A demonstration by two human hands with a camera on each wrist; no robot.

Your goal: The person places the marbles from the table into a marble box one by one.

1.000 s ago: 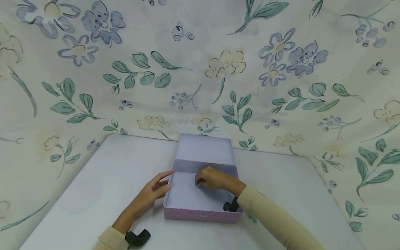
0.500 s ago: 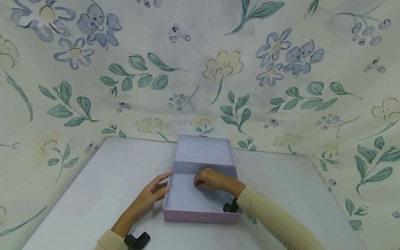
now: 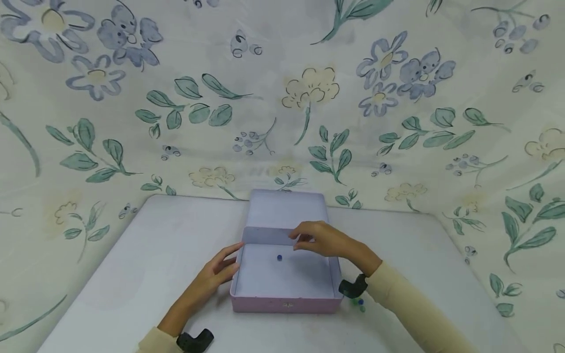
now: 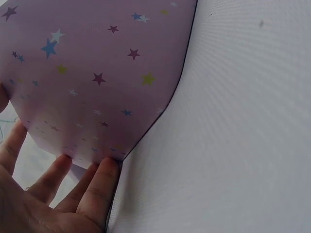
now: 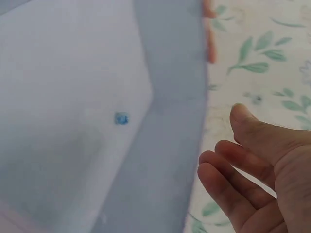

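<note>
- Your left hand (image 3: 212,274) presses straight fingers (image 4: 99,187) against the left wall of the box (image 3: 286,306), holding nothing; ease off and the box could slide on the desk (image 3: 132,274)
- Your right hand (image 3: 324,240) hovers over the far right of the box, fingers loosely open and empty; the bead (image 3: 279,257) lies loose on the box floor, just left of and below that hand, so a nudge could set it rolling
- The lid (image 3: 287,211) stands open beyond your right hand; a knock could drop it shut
- Small beads (image 3: 359,305) sit by your right wrist, outside the box; your sleeve could sweep them away
- The desk is pale and smooth; a floral cloth (image 3: 282,98) hangs behind and to both sides
</note>
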